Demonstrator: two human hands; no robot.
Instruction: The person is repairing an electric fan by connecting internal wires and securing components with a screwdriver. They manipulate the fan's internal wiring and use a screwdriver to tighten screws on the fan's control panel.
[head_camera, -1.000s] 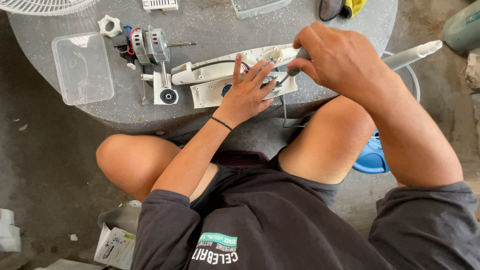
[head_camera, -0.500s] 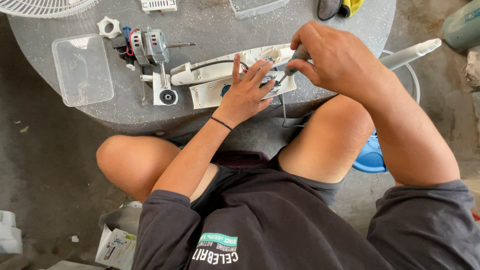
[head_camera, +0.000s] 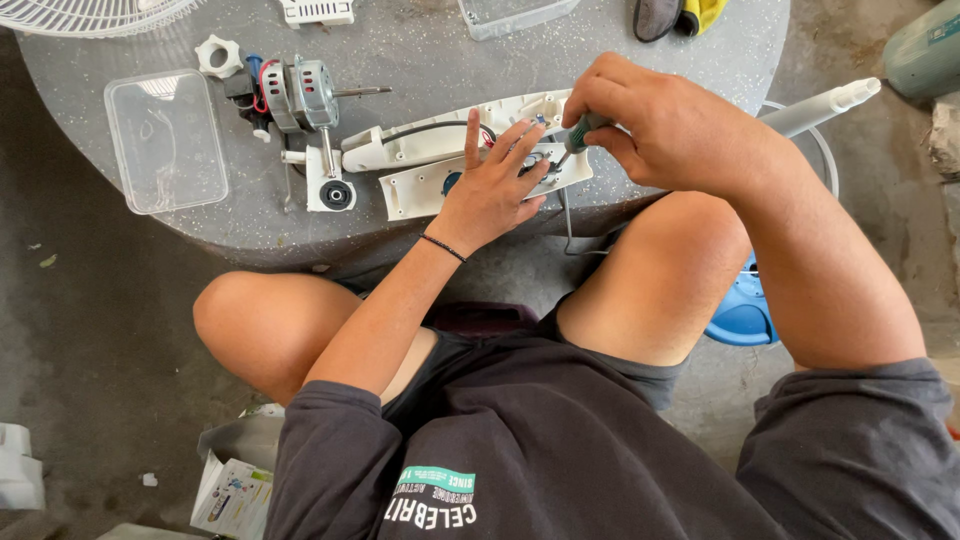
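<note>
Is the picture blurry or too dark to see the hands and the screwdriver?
Head view: sharp, even daylight, no strong glare. The right hand wraps the screwdriver, hiding most of it; the left hand on the white panel is clear. Edges look slightly stretched.

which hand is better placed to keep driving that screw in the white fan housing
The right hand, likely: it already grips the green-handled screwdriver with the tip down at the white fan housing panel. The left hand lies flat on the panel, steadying it.
</note>
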